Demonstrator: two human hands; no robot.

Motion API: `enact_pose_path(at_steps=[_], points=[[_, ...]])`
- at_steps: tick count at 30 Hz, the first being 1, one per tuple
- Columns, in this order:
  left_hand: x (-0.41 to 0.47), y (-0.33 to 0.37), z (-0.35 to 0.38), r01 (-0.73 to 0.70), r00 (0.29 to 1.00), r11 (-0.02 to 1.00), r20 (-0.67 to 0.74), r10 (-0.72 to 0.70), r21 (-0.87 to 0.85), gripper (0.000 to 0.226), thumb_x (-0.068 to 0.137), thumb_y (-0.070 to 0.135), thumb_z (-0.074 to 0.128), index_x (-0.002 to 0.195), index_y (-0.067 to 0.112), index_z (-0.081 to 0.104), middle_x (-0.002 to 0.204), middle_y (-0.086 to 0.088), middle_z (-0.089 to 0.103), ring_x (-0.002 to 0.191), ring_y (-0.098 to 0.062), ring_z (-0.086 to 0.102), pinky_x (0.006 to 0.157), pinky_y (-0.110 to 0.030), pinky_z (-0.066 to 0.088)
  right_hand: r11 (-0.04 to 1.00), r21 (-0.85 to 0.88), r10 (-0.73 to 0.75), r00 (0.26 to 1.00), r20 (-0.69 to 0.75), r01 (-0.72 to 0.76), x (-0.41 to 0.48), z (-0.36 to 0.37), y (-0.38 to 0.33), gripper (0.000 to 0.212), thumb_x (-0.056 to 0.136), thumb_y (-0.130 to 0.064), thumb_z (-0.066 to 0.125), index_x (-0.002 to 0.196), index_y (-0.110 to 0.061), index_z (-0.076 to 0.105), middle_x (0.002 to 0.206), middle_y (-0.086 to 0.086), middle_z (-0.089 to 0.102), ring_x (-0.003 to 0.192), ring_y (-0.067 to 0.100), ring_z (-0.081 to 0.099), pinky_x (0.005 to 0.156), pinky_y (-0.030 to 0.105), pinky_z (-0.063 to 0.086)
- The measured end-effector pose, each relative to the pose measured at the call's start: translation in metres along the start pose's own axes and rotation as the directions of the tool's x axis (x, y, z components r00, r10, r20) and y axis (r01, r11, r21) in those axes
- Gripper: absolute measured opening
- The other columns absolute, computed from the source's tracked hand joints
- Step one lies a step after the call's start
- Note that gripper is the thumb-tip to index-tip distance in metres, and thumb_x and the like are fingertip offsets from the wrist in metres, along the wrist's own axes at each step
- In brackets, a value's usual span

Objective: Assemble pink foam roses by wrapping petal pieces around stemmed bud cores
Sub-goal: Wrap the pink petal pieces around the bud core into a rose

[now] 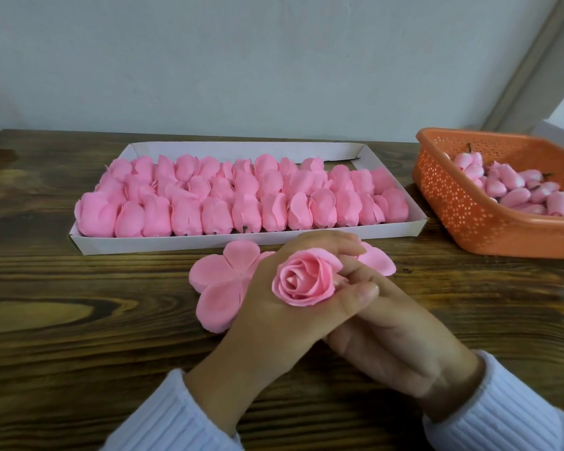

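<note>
Both hands meet on one pink foam rose point(303, 278). My view has the left hand point(274, 307) wrapped round it from below: fingers curl behind the bloom and the thumb crosses in front. The right hand point(388, 327) lies with fairly straight fingers, tips against the rose's right side and tucked under the left thumb. I cannot tell whether it pinches anything lower down.

The rose looks tightly spiralled at the heart, with looser outer petals flaring at the rim. Its open face points up toward the camera, so its long axis runs roughly upright. The stem is hidden inside the left palm.

Just left of the rose, partly under the left hand, a flat petal piece point(222, 281) lies on the wooden table point(79, 320). A second petal piece point(378, 262) shows just right of the rose. Beyond the rose sits a white tray point(89, 245) packed with rows of finished roses point(209, 196). Far right of the rose, an orange basket point(469, 216) holds bud cores point(518, 190).
</note>
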State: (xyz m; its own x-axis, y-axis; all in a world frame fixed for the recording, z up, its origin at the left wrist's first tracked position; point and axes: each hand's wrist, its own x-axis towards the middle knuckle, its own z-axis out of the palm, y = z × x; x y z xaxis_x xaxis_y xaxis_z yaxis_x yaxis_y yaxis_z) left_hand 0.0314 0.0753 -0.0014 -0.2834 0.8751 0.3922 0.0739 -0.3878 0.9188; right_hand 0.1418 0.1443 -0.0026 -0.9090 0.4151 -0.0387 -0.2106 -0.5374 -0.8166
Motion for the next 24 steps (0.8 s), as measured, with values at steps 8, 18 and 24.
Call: enact_pose_path(at_steps=[8,18,24], points=[[-0.0014,0.0037,0.0012,0.04,0.999,0.998,0.015,-0.04,-0.042,0.023,0.08,0.017,0.071,0.104,0.017,0.07,0.109,0.013,0.071,0.105,0.0,0.064,0.085,-0.01,0.047,0.996,-0.013,0.089,0.996,-0.012,-0.089,0.0,0.0011,-0.0016,0.04,0.087,-0.036,0.054,0.115,-0.01,0.067,0.118,0.017,0.059,0.116,0.03,0.05,0.096,0.04,0.045],[0.0001,0.0005,0.0002,-0.013,0.995,0.999,-0.103,0.009,-0.039,0.016,0.078,0.013,0.073,0.092,0.006,0.074,0.1,0.004,0.074,0.099,-0.008,0.068,0.08,-0.016,0.051,1.0,0.025,-0.016,0.999,0.038,0.015,0.0006,0.0013,-0.0049,0.048,0.086,-0.023,0.061,0.129,-0.002,0.055,0.126,0.018,0.06,0.121,0.03,0.054,0.102,0.043,0.044],[0.0009,0.0011,-0.001,0.078,0.97,0.994,-0.225,-0.094,-0.077,0.018,0.063,0.027,0.08,0.078,0.021,0.072,0.078,0.004,0.073,0.077,-0.01,0.07,0.07,-0.029,0.057,0.638,-0.609,-0.656,0.746,-0.111,0.471,-0.0053,-0.0017,-0.0054,0.014,0.079,-0.01,0.058,0.092,-0.012,0.061,0.096,0.007,0.066,0.095,0.023,0.062,0.08,0.032,0.051]])
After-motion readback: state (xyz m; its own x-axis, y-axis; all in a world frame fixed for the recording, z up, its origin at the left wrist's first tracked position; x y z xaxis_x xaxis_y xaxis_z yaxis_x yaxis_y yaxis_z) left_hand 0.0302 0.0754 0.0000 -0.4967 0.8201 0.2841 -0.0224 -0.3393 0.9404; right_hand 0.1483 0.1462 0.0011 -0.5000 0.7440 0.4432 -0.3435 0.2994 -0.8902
